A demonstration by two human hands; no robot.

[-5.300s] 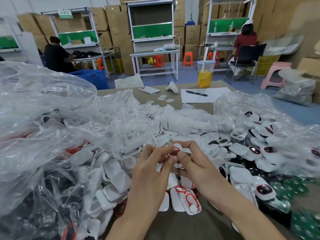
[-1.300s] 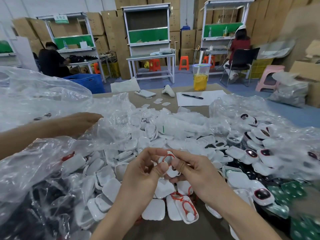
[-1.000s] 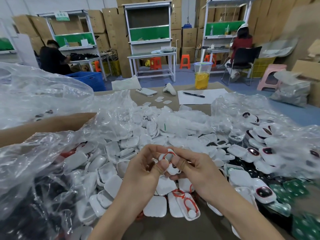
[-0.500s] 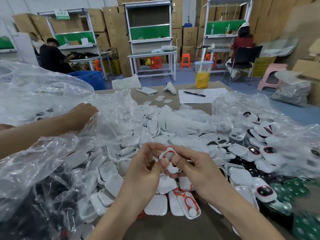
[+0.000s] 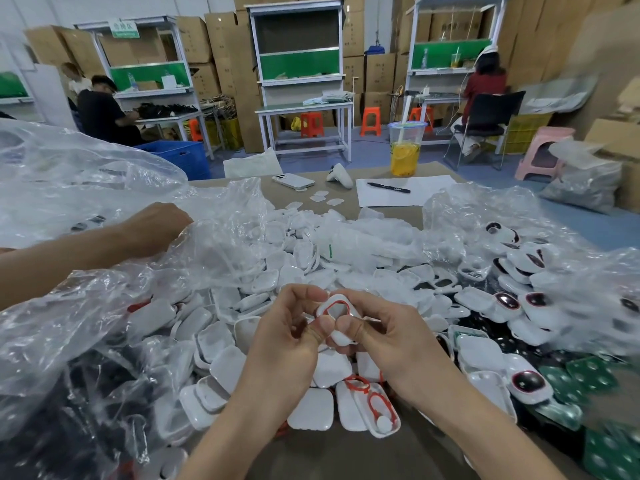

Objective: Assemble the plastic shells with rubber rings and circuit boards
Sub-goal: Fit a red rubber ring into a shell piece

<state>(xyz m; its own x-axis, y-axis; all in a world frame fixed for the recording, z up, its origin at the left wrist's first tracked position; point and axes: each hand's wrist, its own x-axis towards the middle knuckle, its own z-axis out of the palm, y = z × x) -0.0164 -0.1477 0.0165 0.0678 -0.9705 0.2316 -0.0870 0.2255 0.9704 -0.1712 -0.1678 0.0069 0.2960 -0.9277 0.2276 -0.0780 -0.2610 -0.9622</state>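
Thumbs [image 5: 323, 324] are pressed side by side on the near edge of a white shell [image 5: 341, 337], with the other fingers curled round its back. So the left hand [image 5: 284, 341] and right hand [image 5: 391, 341] are both pinching it, held just above the pile [image 5: 263, 282] of loose shells. A red ring [image 5: 336, 298] sits around the shell's opening, facing the camera.

Below the hands there's another shell with loose red rings in it [image 5: 377, 407]. Off to the right are shells with dark lenses [image 5: 526, 381] and green boards [image 5: 581, 375].

On the left, someone else's hand [image 5: 156, 226] rests on a clear bag [image 5: 86, 188]. The far end of the table [image 5: 346, 455] has a phone [image 5: 292, 180], a pen [image 5: 388, 188] lying on paper [image 5: 429, 194] and a cup [image 5: 403, 150] of yellow drink.
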